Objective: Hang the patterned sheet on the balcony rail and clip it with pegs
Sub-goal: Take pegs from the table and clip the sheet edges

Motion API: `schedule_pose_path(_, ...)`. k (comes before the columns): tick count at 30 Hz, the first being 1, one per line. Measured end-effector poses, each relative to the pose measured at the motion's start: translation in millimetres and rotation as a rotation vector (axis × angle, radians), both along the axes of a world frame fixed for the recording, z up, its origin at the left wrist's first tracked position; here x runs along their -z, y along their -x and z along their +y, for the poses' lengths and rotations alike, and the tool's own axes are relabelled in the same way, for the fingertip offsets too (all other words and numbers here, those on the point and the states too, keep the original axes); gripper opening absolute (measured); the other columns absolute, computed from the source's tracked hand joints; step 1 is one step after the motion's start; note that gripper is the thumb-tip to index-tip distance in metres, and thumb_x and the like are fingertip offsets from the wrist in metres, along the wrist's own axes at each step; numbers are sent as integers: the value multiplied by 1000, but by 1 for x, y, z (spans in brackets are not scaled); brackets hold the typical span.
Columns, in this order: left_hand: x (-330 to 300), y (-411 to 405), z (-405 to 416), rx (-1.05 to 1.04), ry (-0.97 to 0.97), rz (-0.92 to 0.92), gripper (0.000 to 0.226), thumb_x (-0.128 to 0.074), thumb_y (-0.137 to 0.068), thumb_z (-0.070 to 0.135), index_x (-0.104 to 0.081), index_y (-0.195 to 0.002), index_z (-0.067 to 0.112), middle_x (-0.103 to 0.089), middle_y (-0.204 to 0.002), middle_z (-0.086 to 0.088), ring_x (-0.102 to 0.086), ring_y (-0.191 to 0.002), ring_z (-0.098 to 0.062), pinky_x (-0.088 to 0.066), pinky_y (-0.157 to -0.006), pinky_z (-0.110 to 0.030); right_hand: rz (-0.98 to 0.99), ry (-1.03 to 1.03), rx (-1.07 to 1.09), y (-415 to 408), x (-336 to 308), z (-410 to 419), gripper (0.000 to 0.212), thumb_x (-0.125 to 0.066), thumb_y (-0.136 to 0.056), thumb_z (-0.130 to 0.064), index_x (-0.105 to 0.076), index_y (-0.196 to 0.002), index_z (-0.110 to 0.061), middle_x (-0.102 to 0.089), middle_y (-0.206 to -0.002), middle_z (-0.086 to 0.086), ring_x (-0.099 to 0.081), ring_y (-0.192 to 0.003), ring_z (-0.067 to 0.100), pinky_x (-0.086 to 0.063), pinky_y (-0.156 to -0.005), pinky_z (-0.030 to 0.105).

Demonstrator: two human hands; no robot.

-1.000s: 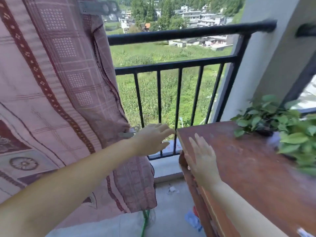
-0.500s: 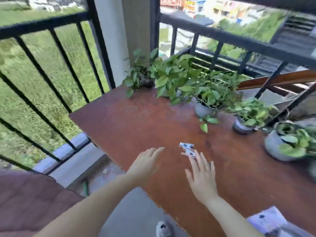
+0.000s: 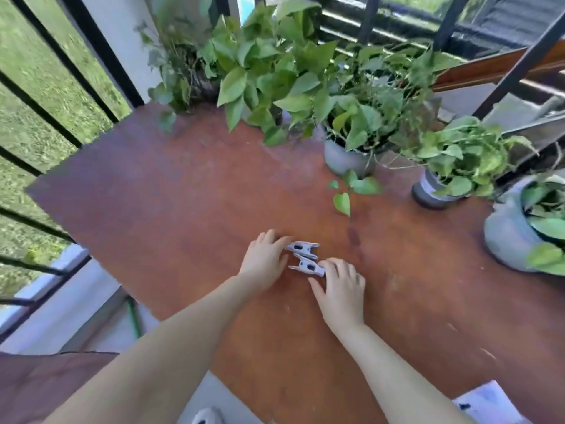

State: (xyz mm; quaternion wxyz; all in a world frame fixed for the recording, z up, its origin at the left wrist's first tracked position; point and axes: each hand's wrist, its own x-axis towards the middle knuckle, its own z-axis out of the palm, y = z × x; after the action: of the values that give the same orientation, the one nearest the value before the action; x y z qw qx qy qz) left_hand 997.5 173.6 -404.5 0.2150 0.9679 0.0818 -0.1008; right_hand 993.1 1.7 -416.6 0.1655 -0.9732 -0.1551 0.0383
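Observation:
Pale grey pegs lie in a small cluster on the reddish-brown table [image 3: 183,215]. My left hand [image 3: 264,260] reaches in from the left, its fingertips touching the left end of the upper peg [image 3: 302,246]. My right hand [image 3: 339,290] rests on the table with its fingertips on the right end of the lower peg [image 3: 307,267]. Neither peg is lifted. A corner of the maroon patterned sheet [image 3: 46,384] shows at the bottom left. The black balcony rail [image 3: 39,108] runs along the left; where the sheet hangs on it is out of view.
Several potted leafy plants [image 3: 345,154] [image 3: 434,191] [image 3: 513,237] stand along the table's far and right sides. A white paper [image 3: 486,405] lies at the table's near right corner. A green hose [image 3: 133,316] lies on the floor by the rail's kerb.
The view swung from the hung sheet to the table. Both hands moved forward over the table and now touch the pegs.

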Motion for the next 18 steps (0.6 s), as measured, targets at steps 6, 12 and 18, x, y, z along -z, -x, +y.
schedule_pose_path(6,-6,3,4,-97,207,-90,14,-50,-89,14,-58,-100,10,-53,-101,-6,-48,-101,-26,-37,-79,-30,28,-220,2,-5,-5,-4,16,-68,-78,-23,-62,-92,-19,-60,-100,-2,-57,-93,22,-40,-78,35)
schedule_pose_path(12,-60,36,39,-444,409,-236,10,-53,-85,15,-54,-95,15,-63,-101,2,-59,-92,-20,-47,-77,-32,202,-633,-67,-11,-64,50,15,-63,-81,-14,-54,-92,-16,-59,-105,-3,-52,-98,13,-34,-80,12)
schedule_pose_path(18,-117,150,99,-741,293,-452,11,-53,-85,14,-43,-83,18,-62,-71,7,-51,-57,-12,-40,-57,-24,286,-581,-431,38,-118,149,13,-56,-84,-19,-44,-84,-23,-62,-77,-3,-55,-76,17,-43,-70,29)
